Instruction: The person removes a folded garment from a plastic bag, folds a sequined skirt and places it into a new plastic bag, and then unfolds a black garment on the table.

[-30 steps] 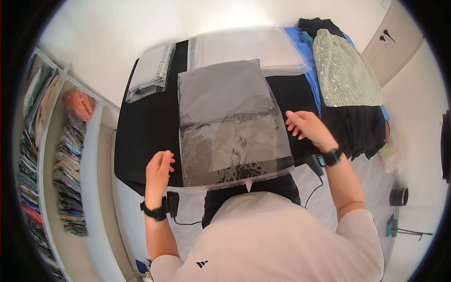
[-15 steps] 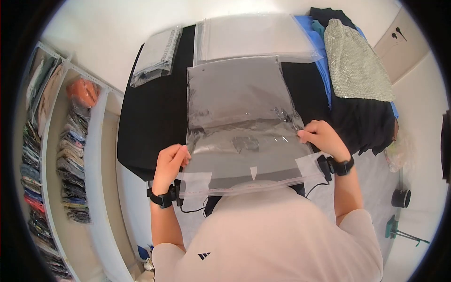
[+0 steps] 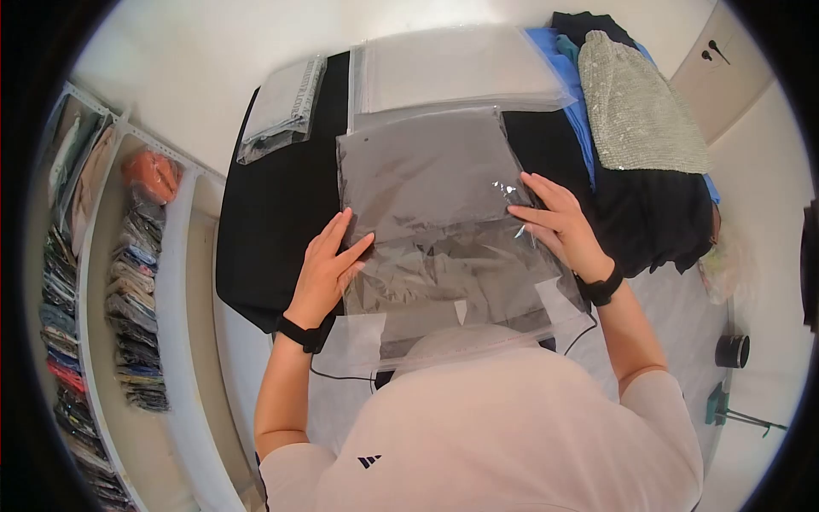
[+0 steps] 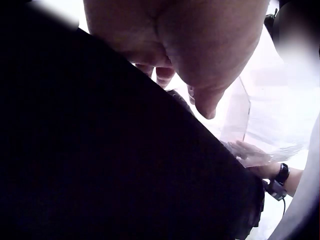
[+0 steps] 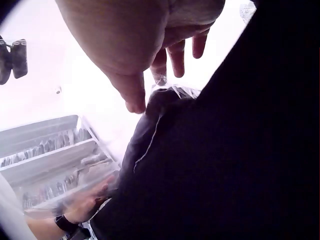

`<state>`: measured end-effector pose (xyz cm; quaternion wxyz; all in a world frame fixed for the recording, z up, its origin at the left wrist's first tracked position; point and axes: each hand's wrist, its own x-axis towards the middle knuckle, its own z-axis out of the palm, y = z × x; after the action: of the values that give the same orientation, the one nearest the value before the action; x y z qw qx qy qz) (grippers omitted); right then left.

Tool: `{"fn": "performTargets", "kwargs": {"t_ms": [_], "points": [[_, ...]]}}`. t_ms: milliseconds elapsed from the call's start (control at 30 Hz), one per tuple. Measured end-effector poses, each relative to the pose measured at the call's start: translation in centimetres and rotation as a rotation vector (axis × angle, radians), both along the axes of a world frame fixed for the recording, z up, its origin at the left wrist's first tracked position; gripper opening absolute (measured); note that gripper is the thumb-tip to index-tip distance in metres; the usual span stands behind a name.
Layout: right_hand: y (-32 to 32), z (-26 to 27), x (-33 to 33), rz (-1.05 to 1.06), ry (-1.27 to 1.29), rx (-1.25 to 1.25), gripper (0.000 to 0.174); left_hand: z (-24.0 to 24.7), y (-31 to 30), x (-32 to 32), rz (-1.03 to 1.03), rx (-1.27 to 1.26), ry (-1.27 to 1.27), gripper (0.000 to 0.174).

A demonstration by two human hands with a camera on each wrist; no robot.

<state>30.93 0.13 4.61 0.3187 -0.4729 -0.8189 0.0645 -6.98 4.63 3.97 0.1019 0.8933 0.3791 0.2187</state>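
Observation:
A folded grey garment [image 3: 426,175] lies inside a clear plastic bag [image 3: 435,269] at the front of the black-covered table [image 3: 264,222]. The bag's loose end, with a seal strip along it, reaches over the table edge against the person's shirt. On the bag's left side rests the left hand [image 3: 322,266], fingers straight and spread. The right hand [image 3: 559,220] touches the opposite side with its fingers extended. In the left wrist view the left thumb [image 4: 205,102] points down beside dark cloth; the right wrist view shows the right fingers [image 5: 176,60] apart, near the plastic.
Behind the bag lies a stack of clear plastic bags [image 3: 452,68]. A packaged garment [image 3: 281,111] sits at the back left. Sequined cloth [image 3: 640,111] lies over black and blue clothes on the right. Shelves of bagged clothes [image 3: 136,290] line the left wall.
The bag's loose end came toward the person, over the table edge. Both hands gripped its sides half a second ago; now they have moved forward with fingers spread on it.

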Motion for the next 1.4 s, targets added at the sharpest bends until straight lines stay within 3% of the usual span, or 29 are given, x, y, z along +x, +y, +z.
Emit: {"fn": "performTargets", "kwargs": {"t_ms": [67, 167, 233, 300, 367, 467, 600, 733, 767, 967, 1200, 1400], "points": [[1.3, 0.8, 0.4, 0.031, 0.100, -0.036, 0.027, 0.6, 0.9, 0.0, -0.062, 0.001, -0.108, 0.029], [4.0, 3.4, 0.3, 0.066, 0.352, -0.060, 0.020, 3.6, 2.8, 0.2, -0.074, -0.117, -0.342, 0.023], [6.0, 6.4, -0.3, 0.017, 0.527, -0.118, 0.027, 7.1, 4.1, 1.3, -0.038, -0.126, -0.471, 0.027], [7.6, 9.7, -0.4, 0.008, 0.539, -0.069, 0.030, 8.9, 6.3, 1.1, 0.077, -0.326, -0.712, 0.032], [9.9, 11.6, -0.9, 0.087, 0.635, 0.086, 0.031, 13.3, 6.7, 1.8, 0.106, -0.173, -0.578, 0.036], [11.7, 14.2, -1.3, 0.031, 0.855, -0.173, 0.031, 15.6, 9.1, 2.2, 0.119, -0.287, -0.805, 0.034], [14.0, 13.7, -1.1, 0.006, 0.883, -0.307, 0.032, 14.9, 12.4, 1.5, 0.101, -0.386, -0.799, 0.033], [13.9, 13.1, -0.9, -0.041, 0.892, -0.360, 0.030, 15.3, 11.5, 3.1, 0.120, -0.421, -0.842, 0.032], [13.8, 13.1, -0.6, -0.041, 0.890, -0.354, 0.030, 15.6, 11.3, 3.2, 0.178, -0.444, -0.825, 0.031], [12.9, 12.8, 0.0, 0.054, 0.874, -0.229, 0.028, 14.4, 12.2, 2.7, 0.074, -0.384, -0.773, 0.032], [12.7, 12.8, 0.5, -0.015, 0.838, -0.245, 0.031, 14.5, 12.1, 2.9, 0.108, -0.458, -0.823, 0.029], [12.9, 12.6, 0.2, 0.003, 0.952, -0.372, 0.032, 14.9, 11.8, 3.3, 0.140, -0.487, -0.825, 0.029]]}}
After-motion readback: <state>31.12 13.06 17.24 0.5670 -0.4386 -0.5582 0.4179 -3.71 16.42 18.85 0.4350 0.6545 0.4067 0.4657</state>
